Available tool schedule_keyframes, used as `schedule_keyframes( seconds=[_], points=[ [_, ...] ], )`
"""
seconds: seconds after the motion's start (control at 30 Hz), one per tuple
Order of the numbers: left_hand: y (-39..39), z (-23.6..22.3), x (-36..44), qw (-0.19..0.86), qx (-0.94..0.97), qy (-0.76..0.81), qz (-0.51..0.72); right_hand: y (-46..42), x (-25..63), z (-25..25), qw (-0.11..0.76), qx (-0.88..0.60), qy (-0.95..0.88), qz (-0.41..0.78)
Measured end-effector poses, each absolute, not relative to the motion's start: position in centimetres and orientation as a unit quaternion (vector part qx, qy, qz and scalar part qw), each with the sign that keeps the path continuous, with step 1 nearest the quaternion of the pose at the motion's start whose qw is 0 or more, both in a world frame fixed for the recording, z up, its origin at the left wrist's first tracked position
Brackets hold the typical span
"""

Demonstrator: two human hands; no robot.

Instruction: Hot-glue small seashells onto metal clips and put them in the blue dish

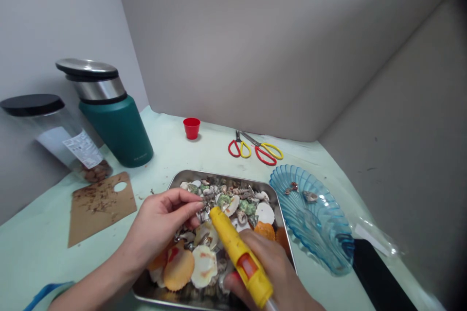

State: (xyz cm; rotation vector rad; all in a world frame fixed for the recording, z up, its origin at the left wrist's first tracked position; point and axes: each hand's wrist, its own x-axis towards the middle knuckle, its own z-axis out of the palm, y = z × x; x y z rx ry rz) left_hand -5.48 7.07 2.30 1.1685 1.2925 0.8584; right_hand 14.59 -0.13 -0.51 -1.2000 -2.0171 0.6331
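A metal tray point(175, 182) full of mixed seashells sits in front of me on the pale green table. My left hand point(160, 223) reaches over the tray, its fingertips pinched on a small shell near the tray's middle. My right hand point(270, 272) grips a yellow tool point(239, 252) with an orange trigger, its tip pointing at the pinched shell. Flat orange and white scallop shells point(189, 267) lie at the tray's near side.
A blue shell-shaped glass dish point(321, 233) with a few small shells stands right of the tray. Red and yellow scissors point(255, 148), a red cup point(191, 128), a green flask point(113, 116), a clear jar point(62, 141), a brown board point(100, 204), and a black object point(379, 277) surround it.
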Motion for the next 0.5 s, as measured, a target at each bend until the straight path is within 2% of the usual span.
schedule_keyframes(
  seconds=[0.3,0.5],
  points=[
    [7.0,2.3,-5.4,0.578,0.477,0.557,0.358,-0.3,14.3,-0.8,0.376,-0.462,-0.770,0.231],
    [7.1,2.2,-5.5,0.586,0.478,0.548,0.358,-0.2,14.3,-1.3,0.351,-0.454,-0.784,0.236]
  ],
)
